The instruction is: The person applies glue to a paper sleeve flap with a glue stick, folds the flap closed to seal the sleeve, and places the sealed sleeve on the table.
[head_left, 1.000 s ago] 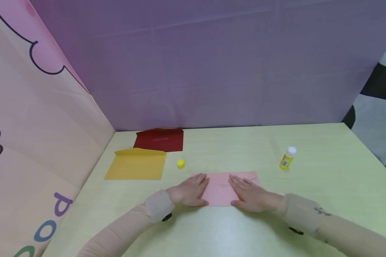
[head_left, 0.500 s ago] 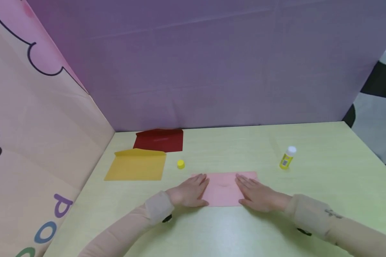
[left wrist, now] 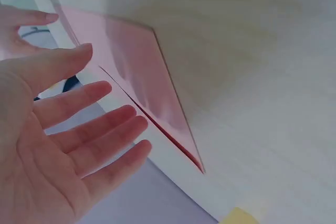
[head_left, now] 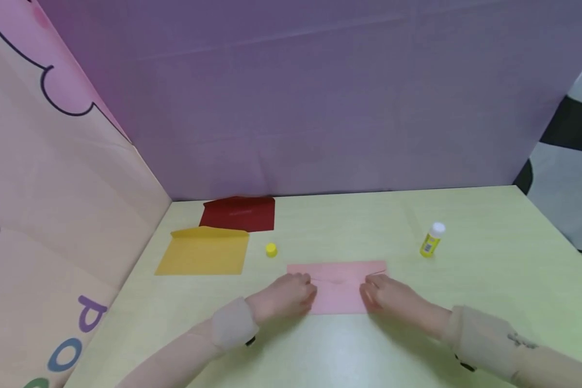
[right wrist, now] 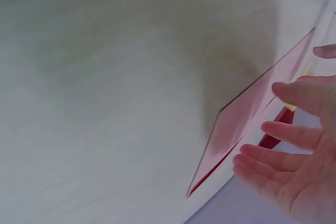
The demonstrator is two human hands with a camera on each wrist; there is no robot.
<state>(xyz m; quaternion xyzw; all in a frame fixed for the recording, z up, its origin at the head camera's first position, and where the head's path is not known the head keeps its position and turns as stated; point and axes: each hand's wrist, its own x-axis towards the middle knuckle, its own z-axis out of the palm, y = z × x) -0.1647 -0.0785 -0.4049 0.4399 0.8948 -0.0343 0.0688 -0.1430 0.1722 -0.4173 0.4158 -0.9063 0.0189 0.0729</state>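
A pink envelope (head_left: 339, 296) lies flat on the table, its flap side up and the flap folded down. Over its left end is my left hand (head_left: 291, 293); my right hand (head_left: 390, 296) is over its right end. In the left wrist view the left hand (left wrist: 63, 140) shows spread, loosely bent fingers with nothing between them, raised above the envelope (left wrist: 142, 66). Likewise, the right wrist view has the right hand (right wrist: 299, 156) with relaxed fingers held above the paper (right wrist: 236, 119). A thin gap shows along the flap's edge near the ends.
To the back left lie a yellow envelope (head_left: 201, 256) and a dark red envelope (head_left: 240, 214). A small yellow cap (head_left: 271, 250) sits just beyond the pink envelope. Toward the right stands a yellow glue stick (head_left: 431, 240) with a white end. A purple cloth wall (head_left: 339, 108) borders the table's back.
The right hand slid outward to the right over the pink envelope. Both hands then rose from lying flat on it, their fingers now bent. The other items stayed put.
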